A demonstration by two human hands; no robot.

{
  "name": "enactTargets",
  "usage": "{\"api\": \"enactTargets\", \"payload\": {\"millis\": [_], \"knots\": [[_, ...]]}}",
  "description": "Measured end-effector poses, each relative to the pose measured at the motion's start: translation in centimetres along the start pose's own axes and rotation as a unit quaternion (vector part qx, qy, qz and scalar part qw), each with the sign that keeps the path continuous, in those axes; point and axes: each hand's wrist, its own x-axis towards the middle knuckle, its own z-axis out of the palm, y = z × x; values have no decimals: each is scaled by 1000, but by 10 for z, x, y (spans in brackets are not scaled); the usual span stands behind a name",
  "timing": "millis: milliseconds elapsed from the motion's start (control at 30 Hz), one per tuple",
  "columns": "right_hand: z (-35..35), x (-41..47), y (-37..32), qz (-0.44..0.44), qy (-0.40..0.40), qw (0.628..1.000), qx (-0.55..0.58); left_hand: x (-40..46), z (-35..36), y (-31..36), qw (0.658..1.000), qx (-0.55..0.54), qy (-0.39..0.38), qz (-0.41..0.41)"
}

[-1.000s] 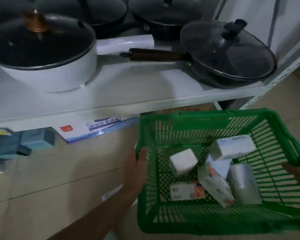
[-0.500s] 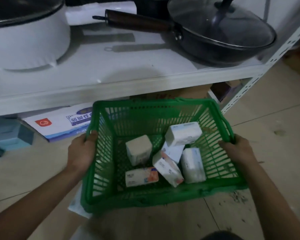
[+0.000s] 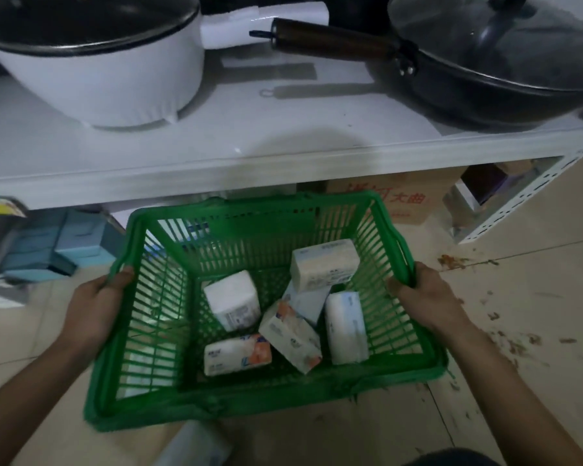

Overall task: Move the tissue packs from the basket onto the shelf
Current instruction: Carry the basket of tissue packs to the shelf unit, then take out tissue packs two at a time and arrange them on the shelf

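**Both hands on the basket, tissue packs all inside**

Six tissue packs [image 3: 323,265] lie loose on the floor of the green basket [image 3: 266,403], soft rectangular blocks in glossy plastic wrap. One white pack [image 3: 233,299] leans upright near the middle; a pale one sits highest toward the back right, propped on a bluish pack [image 3: 308,302]. Two packs with orange print lie toward the front, one flat [image 3: 238,354] and one tilted [image 3: 292,336], and a white pack [image 3: 345,326] rests along the right side.

The basket is rigid moulded plastic with slatted walls and a mesh-like bottom. The left hand [image 3: 93,306] is closed on the left rim, fingers curled over the edge. The right hand [image 3: 421,294] is wrapped around the right rim in the same way. Whether the basket rests on the floor cannot be told.

Just beyond the basket runs a white shelf [image 3: 249,153], smooth and slightly reflective. On it stand a white pot [image 3: 108,79] with a dark lid and a black pan [image 3: 505,79] with a glass lid and dark wooden handle. Below the shelf sit a cardboard box [image 3: 401,200] with red print and blue boxes [image 3: 48,243]. The tiled floor [image 3: 519,331] is beige, speckled with brownish debris on the right.
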Motion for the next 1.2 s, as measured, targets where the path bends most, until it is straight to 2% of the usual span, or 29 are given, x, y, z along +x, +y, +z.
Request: {"api": "enactTargets", "payload": {"millis": [133, 233, 300, 367, 433, 500, 600, 700, 800, 933, 1200], "knots": [[7, -8, -16, -11, -50, 998, -40, 3, -21, -11, 1000, 11, 7, 4], [5, -9, -26, -14, -50, 996, -78, 4, -26, -12, 993, 86, 38, 69], [1, -14, -36, -55, 33, 994, -84, 2, -27, -6, 965, 165, 109, 173], [-2, -20, -50, -149, 147, 972, -107, -3, -23, 7, 911, 239, 134, 308], [2, -22, -73, -266, 167, 942, -118, -1, -9, 22, 863, 282, 59, 416], [17, -12, -93, -351, 93, 918, -157, 4, 16, 35, 814, 341, -77, 463], [55, 18, -110, -377, -69, 881, -279, 18, 61, 32, 753, 428, -228, 445], [87, 46, -101, -344, -152, 840, -391, 28, 94, 18, 732, 489, -299, 368], [102, 56, -80, -326, -138, 823, -445, 27, 106, -3, 728, 505, -316, 340], [105, 57, -67, -336, -73, 812, -472, 24, 99, -16, 715, 524, -268, 377], [107, 54, -67, -302, -101, 806, -499, 8, 93, -11, 708, 543, -265, 366]]}}
